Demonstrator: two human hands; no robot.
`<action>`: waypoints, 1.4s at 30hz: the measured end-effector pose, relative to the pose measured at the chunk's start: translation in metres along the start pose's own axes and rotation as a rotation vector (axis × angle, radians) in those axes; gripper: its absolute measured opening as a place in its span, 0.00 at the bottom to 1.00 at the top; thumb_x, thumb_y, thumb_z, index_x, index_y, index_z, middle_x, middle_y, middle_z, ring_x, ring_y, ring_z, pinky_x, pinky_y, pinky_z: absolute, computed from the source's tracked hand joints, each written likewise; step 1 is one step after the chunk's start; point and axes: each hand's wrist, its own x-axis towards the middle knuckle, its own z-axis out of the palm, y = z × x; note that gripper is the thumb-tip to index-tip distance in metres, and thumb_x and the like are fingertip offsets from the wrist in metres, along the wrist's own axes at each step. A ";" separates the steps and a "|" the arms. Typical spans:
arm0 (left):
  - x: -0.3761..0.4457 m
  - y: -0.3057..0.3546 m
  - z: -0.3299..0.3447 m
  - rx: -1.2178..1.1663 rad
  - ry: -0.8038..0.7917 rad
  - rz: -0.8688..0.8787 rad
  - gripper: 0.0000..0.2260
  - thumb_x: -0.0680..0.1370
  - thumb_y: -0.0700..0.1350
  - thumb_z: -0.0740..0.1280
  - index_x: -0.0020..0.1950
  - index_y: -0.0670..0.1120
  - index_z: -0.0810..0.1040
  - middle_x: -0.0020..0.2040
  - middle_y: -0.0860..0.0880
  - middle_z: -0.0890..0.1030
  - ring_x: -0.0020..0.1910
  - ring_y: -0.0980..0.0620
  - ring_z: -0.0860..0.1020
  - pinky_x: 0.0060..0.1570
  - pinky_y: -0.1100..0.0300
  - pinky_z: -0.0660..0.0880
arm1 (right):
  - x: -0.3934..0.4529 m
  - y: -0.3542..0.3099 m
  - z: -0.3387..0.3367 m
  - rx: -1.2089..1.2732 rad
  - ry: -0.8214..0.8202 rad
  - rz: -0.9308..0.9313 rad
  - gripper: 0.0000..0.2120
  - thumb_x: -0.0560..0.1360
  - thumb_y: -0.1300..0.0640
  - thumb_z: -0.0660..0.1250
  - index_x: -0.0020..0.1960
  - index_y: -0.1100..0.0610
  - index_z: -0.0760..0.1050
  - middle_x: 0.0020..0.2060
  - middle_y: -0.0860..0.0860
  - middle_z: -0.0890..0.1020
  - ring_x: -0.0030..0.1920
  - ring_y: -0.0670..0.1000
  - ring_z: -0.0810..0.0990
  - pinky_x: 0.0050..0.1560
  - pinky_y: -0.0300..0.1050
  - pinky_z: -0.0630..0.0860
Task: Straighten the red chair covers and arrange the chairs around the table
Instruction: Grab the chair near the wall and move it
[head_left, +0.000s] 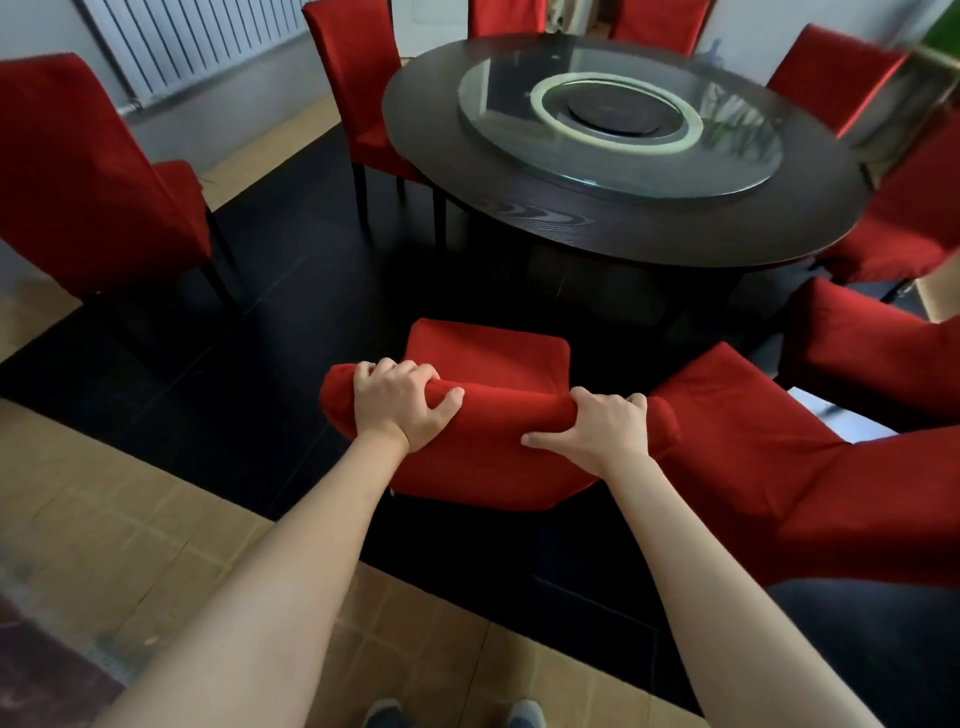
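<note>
I stand behind the near chair (488, 415) and grip the top of its back with both hands. My left hand (402, 402) curls over the left part of the top edge, fingers over the far side and thumb on the near side, bunching the red cover (467, 467) under it. My right hand (602, 431) clamps the right part of the same edge, fingers wrapped over the top and thumb stretched out to the left along the cloth. The two hands are apart, with a stretch of cover between them. The seat (488, 348) of this chair points at the table (519, 218), but the chair stands off from it, with dark floor (260, 312) showing between seat and table edge.

The table is round and dark, with a glass turntable (623, 119) on its middle. More red-covered chairs ring it: one chair at far left (88, 171) stands well back from the table, one at the left rim (353, 88) is close to the table, and several stand along the far side and the right. A chair just to my right (779, 467) sits beside the one I hold, its back nearly touching my right hand's end of the cover. A white radiator (197, 41) hangs on the wall at upper left. My shoes (384, 714) show at the bottom edge, on tan tiles (104, 519).
</note>
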 end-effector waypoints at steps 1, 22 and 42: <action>-0.001 -0.003 -0.001 0.000 0.000 0.017 0.29 0.72 0.68 0.48 0.46 0.51 0.82 0.40 0.52 0.82 0.46 0.47 0.78 0.54 0.48 0.64 | -0.005 -0.003 0.001 0.001 0.007 0.013 0.40 0.53 0.16 0.50 0.40 0.50 0.69 0.27 0.44 0.73 0.35 0.49 0.75 0.58 0.52 0.66; 0.036 -0.023 0.005 -0.031 0.019 0.129 0.30 0.72 0.66 0.48 0.46 0.48 0.82 0.40 0.50 0.82 0.44 0.46 0.78 0.52 0.49 0.65 | 0.017 -0.019 0.005 -0.062 0.019 0.086 0.41 0.52 0.15 0.47 0.40 0.50 0.69 0.30 0.44 0.74 0.37 0.48 0.75 0.57 0.52 0.69; 0.136 -0.022 0.028 -0.010 0.012 0.180 0.31 0.72 0.67 0.47 0.46 0.49 0.82 0.41 0.50 0.82 0.44 0.46 0.77 0.52 0.49 0.65 | 0.105 -0.009 0.005 -0.104 0.061 0.140 0.45 0.52 0.15 0.41 0.45 0.49 0.71 0.39 0.47 0.79 0.46 0.51 0.78 0.57 0.53 0.67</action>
